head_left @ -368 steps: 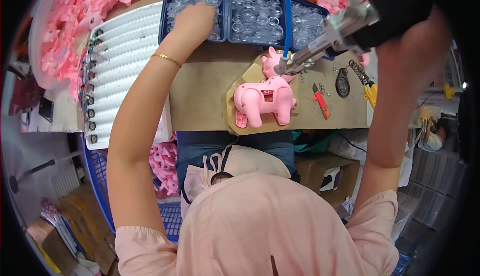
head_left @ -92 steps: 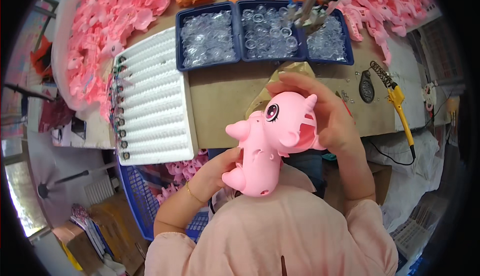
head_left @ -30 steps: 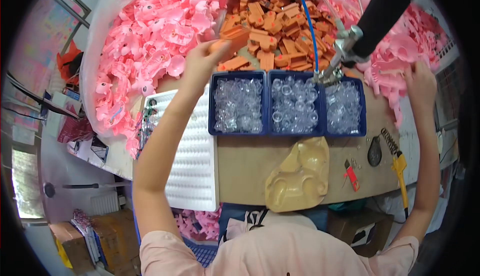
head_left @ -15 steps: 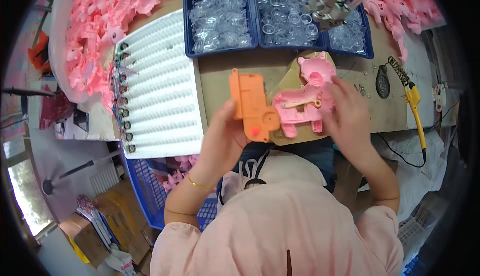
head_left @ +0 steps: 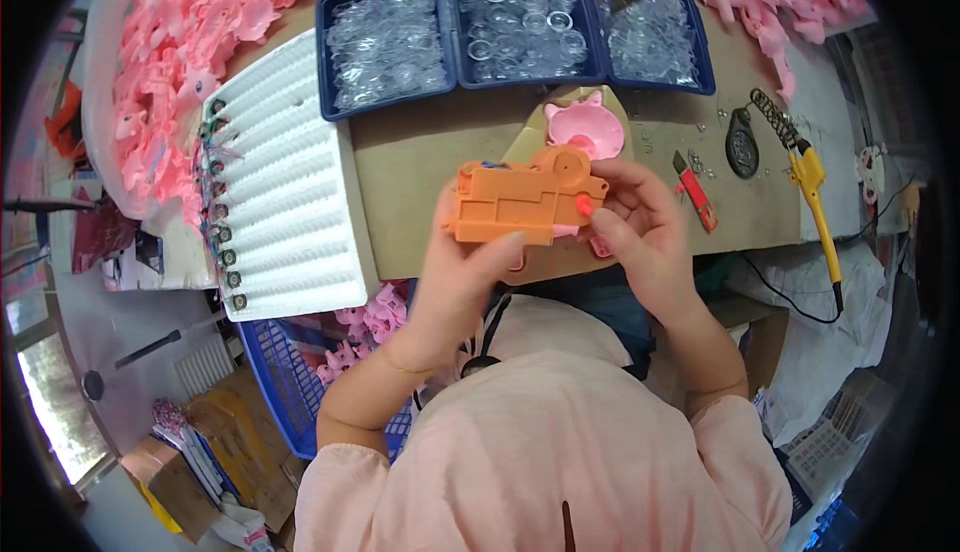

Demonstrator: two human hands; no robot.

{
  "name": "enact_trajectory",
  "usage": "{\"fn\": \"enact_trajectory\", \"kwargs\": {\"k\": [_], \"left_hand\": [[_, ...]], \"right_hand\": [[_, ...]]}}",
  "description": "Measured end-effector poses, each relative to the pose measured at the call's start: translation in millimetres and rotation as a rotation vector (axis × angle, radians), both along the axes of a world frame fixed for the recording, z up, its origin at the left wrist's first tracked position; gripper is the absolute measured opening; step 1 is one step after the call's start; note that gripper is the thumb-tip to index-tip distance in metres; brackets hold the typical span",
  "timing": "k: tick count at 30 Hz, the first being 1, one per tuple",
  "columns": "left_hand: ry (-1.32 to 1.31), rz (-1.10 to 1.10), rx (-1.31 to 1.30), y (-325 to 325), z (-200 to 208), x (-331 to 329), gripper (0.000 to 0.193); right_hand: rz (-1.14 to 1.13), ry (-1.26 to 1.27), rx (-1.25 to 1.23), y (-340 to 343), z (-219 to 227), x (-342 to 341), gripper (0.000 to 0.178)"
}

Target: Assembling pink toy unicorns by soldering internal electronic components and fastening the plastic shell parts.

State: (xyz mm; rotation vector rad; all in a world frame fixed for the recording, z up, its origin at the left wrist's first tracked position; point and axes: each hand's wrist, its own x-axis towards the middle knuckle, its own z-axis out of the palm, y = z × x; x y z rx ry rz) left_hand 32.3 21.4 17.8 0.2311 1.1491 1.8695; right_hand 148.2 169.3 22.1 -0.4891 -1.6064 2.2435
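Observation:
Both hands hold an orange plastic casing (head_left: 510,197) level above the front of the table. My left hand (head_left: 455,277) grips its left end, with the thumb along the lower edge. At the other end, the fingers and thumb of my right hand (head_left: 645,237) close around the casing beside a small red knob (head_left: 584,204). A pink animal-shaped toy shell (head_left: 590,127) lies behind on a yellowish board (head_left: 530,140); casing and hands cover most of its body. Whether the casing touches the shell, I cannot tell.
Blue trays (head_left: 453,32) of clear plastic parts stand at the back. A white foam tray (head_left: 290,182) with wired parts lies left. Pink shells (head_left: 200,42) heap at far left. Rightward are a red utility knife (head_left: 694,192), a black oval object (head_left: 741,144) and a yellow-handled tool (head_left: 820,212).
The orange casing has turned from upright to level and moved over the pink shell's body. My right hand has left the shell and taken the casing's right end. The red knife has come into sight.

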Motion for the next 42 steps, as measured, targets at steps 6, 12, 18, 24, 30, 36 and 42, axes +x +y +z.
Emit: {"fn": "enact_trajectory", "kwargs": {"k": [6, 12, 18, 24, 30, 36, 42], "left_hand": [[-0.027, -0.425, -0.253, -8, 25, -37, 0.046], [0.079, -0.611, -0.439, 14, 33, -55, 0.046], [0.129, -0.603, -0.447, 27, 22, -54, 0.043], [0.209, -0.396, -0.364, 25, 21, -42, 0.040], [0.258, -0.264, -0.258, 4, 2, -16, 0.032], [0.553, -0.257, -0.216, -8, -4, -12, 0.037], [1.182, -0.313, -0.140, -15, 3, -12, 0.050]], "right_hand": [[-0.025, 0.131, 1.311, 18, 16, 6, 0.036], [0.438, 0.234, 1.262, 33, 26, -4, 0.022], [0.484, 0.250, 1.273, 33, 18, -3, 0.020], [0.394, 0.190, 1.325, 36, 12, -1, 0.021], [-0.045, 0.114, 1.461, 19, -7, 1, 0.024], [0.015, 0.003, 1.102, 28, 18, 7, 0.033], [0.324, 0.132, 1.116, 42, 24, 3, 0.038]]}}
